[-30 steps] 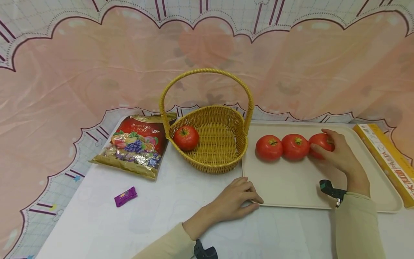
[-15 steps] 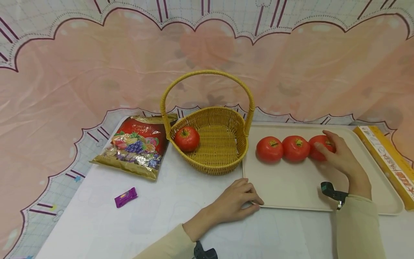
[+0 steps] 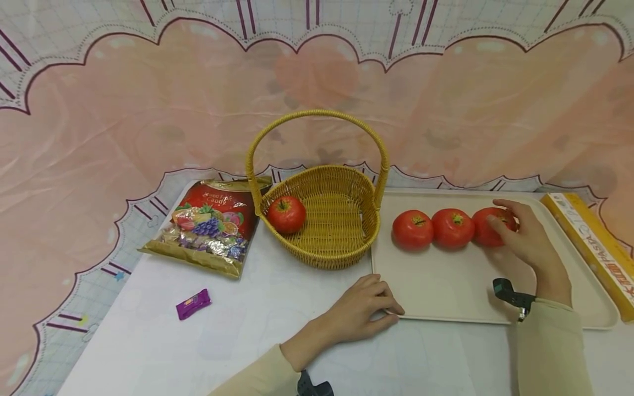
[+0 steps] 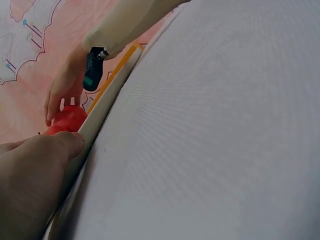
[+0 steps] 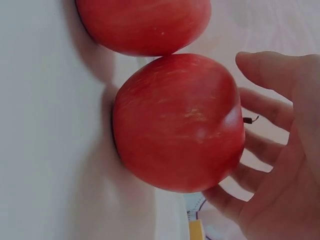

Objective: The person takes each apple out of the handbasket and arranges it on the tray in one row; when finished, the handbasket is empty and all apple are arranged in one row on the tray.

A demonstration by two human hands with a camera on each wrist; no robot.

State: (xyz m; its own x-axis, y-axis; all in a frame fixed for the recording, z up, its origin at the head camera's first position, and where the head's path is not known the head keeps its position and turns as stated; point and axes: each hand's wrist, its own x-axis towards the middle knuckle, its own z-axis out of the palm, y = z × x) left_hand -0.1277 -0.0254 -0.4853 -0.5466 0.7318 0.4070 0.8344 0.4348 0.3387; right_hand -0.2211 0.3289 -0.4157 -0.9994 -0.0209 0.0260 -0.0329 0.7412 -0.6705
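A white bench (image 3: 238, 313) stands before a pink patterned cloth (image 3: 173, 110), with a cream tray (image 3: 446, 286) on its right. The rightmost apple (image 3: 487, 230) sits in the tray, stem upward, nearly as tall as broad; the right hand (image 3: 532, 245) is around it, thumb and fingers apart, and the left hand (image 3: 359, 311) rests, fingers relaxed, at the tray's near left corner.
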